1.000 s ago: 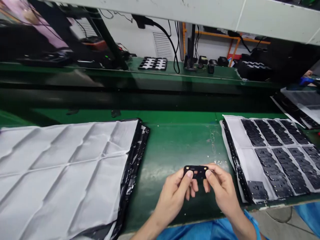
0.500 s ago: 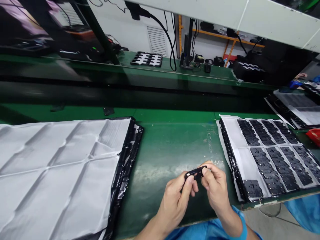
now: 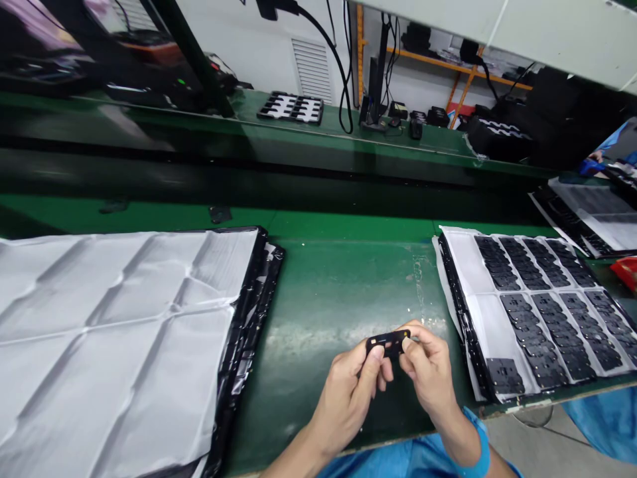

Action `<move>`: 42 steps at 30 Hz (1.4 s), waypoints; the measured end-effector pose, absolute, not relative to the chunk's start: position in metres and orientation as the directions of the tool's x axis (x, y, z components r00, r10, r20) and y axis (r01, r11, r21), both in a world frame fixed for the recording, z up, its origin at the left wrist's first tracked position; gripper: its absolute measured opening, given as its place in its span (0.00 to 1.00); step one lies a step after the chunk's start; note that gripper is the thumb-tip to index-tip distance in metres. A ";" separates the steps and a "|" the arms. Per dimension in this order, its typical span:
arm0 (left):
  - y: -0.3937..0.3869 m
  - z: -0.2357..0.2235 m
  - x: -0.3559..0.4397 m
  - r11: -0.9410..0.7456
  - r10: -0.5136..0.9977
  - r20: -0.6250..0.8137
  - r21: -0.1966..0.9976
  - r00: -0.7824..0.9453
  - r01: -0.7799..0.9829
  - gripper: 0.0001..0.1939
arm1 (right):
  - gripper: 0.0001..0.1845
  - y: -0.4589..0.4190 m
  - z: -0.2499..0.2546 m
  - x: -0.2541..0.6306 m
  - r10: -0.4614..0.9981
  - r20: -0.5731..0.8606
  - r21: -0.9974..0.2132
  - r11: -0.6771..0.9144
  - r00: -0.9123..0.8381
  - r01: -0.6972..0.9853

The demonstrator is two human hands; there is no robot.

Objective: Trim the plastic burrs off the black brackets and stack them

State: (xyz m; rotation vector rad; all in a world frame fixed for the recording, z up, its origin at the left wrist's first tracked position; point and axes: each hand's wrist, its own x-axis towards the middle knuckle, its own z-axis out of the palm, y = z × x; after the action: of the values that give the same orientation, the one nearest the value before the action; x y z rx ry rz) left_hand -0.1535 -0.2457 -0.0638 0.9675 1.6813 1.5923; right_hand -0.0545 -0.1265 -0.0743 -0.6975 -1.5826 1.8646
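Between my two hands is a small black plastic part (image 3: 387,340), a thin plate with cut-outs and small gold-coloured spots. My left hand (image 3: 351,388) pinches its left end between thumb and fingers. The right end is gripped the same way by my right hand (image 3: 428,365). Both hands hold the part above the green bench near its front edge. To the right lies a tray (image 3: 480,312) lined with white sheet, with rows of similar flat black parts (image 3: 532,342) in its pockets. My fingers cover both ends of the held part.
On the left, a white sheet (image 3: 114,352) covers a stack of black trays (image 3: 249,332). Small dark pieces (image 3: 219,214) lie at the back of the green bench (image 3: 328,285). Further trays (image 3: 587,216) stand at the far right. A shelf (image 3: 428,149) behind carries a part tray (image 3: 290,107) and devices.
The black part has tilted slightly, so more of its face and a gold-coloured spot at its right end show. Both hands keep their hold. The view has shifted a little.
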 end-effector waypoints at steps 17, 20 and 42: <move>-0.234 -0.060 -0.162 0.123 0.846 -0.109 0.992 -0.521 -0.008 0.20 | 0.14 -0.124 -0.064 -0.040 0.687 0.074 -0.992 0.123 -0.723 0.016; -0.232 -0.060 -0.159 0.113 0.841 -0.124 0.992 -0.526 -0.054 0.21 | 0.14 -0.125 -0.063 -0.037 0.667 0.096 -0.988 0.156 -0.739 0.012; -0.225 -0.067 -0.159 0.080 0.811 -0.117 0.993 -0.573 -0.089 0.23 | 0.15 -0.124 -0.068 -0.031 0.622 0.138 -0.963 0.265 -0.771 0.041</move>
State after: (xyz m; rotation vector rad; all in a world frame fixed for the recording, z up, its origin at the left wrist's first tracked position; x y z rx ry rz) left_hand -0.1591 -0.2254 -0.0666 0.7276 1.6403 1.5846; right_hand -0.0308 -0.1241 -0.0678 -0.5978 -2.0414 1.5326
